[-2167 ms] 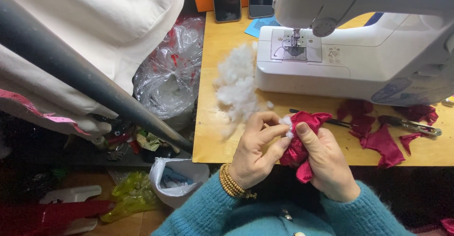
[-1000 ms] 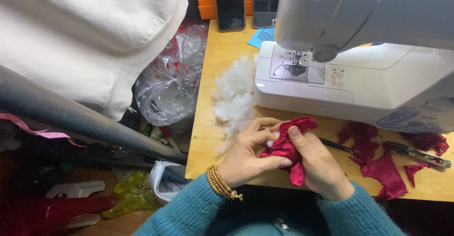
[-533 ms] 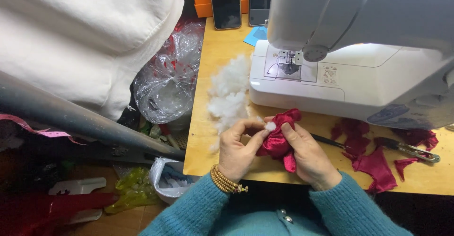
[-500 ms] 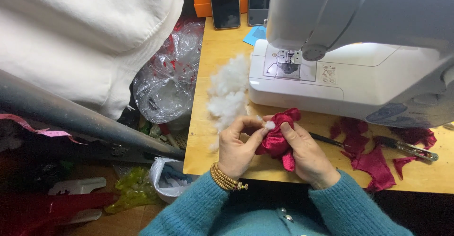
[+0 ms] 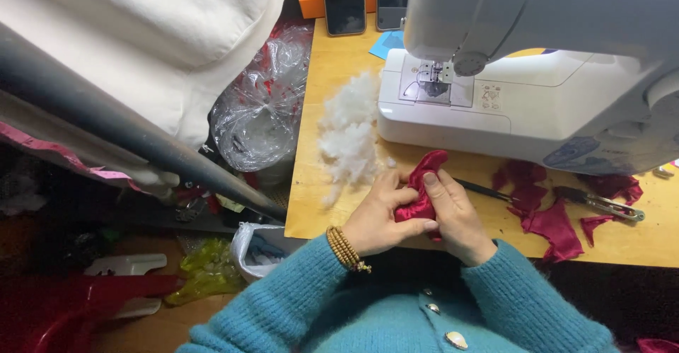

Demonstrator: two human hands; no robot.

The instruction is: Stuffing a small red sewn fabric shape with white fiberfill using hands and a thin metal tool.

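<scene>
Both hands are pinching the red fabric piece [image 5: 421, 190] at the near edge of the table [image 5: 318, 183], left hand [image 5: 378, 215] and right hand [image 5: 456, 215] each with a closed grip on it. The white tuft seen between the fingers half a second ago is gone (tucked inside or hidden, can't tell). The stuffing pile [image 5: 348, 137] sits just left of the sewing machine [image 5: 523, 77].

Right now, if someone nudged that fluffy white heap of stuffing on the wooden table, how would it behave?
The fluffy white heap of stuffing looks wispy and loose, so it is probably very light and would likely drag apart rather than slide whole. Its ragged edges suggest strands may cling to the wooden table.
</scene>
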